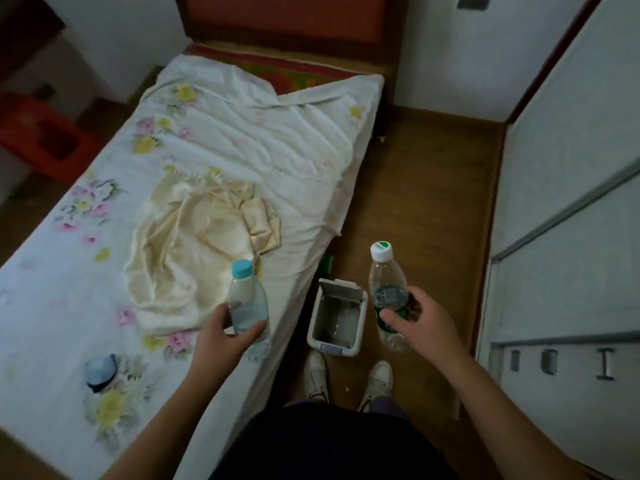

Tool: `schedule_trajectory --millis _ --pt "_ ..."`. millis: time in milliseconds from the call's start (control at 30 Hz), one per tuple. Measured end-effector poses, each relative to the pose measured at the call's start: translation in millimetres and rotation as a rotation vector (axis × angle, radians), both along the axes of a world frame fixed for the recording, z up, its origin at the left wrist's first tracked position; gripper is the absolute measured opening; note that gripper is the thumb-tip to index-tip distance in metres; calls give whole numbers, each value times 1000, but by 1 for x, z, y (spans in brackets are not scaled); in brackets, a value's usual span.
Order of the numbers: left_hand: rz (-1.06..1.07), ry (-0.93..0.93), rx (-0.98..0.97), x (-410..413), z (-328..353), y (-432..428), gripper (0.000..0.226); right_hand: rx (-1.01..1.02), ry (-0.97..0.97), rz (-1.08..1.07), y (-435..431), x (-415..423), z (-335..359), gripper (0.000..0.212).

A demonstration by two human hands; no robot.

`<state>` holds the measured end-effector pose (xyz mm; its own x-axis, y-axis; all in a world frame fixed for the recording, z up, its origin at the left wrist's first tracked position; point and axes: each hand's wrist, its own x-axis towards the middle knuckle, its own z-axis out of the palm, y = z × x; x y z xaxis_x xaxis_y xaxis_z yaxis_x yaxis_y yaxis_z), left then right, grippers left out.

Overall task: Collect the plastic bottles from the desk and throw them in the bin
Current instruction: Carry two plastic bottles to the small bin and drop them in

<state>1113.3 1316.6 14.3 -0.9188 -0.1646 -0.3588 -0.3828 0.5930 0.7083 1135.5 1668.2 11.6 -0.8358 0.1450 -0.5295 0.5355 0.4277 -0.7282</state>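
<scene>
A person stands over a small open bin (pixel 361 322) on the floor (pixel 422 202) beside a bed (pixel 242 133), holding a plastic bottle upright in each hand. The left hand (pixel 225 336) wraps its fingers around a blue-capped bottle (pixel 247 303) above the bed's edge. The right hand (pixel 424 323) grips a clear white-capped bottle (pixel 382 275) just right of the bin. The bin's contents are unclear.

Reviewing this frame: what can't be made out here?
Head view.
Inside the bin: dim and blurred, contents unclear.
Label of the white-capped bottle: partly covered by the right hand, print too small.
Lower body of the blue-capped bottle: partly behind the left hand.
The desk: outside the frame.
The dark blue object on the bed: blurred, unidentifiable.
</scene>
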Motion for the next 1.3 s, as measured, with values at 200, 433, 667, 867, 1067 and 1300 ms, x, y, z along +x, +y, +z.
schedule_trajectory --millis 200,433,667,867,1067,1300 --pt "-11 -65 26 -27 -15 -9 51 -21 -83 39 -32 -31 -18 77" --pt "-121 -267 78 -48 -101 -12 73 -35 -177 8 -69 -44 -88 62" --pt "-434 -376 7 -93 -252 15 58 3 -208 -138 -95 -68 -243 64" --pt "-336 -335 109 -108 -362 36 58 11 -212 -171 -103 -84 -354 63" --pt "-285 -336 132 -85 -410 51 57 19 -210 -170 -114 -75 -398 62" --pt "-356 -354 105 -82 -412 50 71 8 -204 -147 -114 -68 -398 55"
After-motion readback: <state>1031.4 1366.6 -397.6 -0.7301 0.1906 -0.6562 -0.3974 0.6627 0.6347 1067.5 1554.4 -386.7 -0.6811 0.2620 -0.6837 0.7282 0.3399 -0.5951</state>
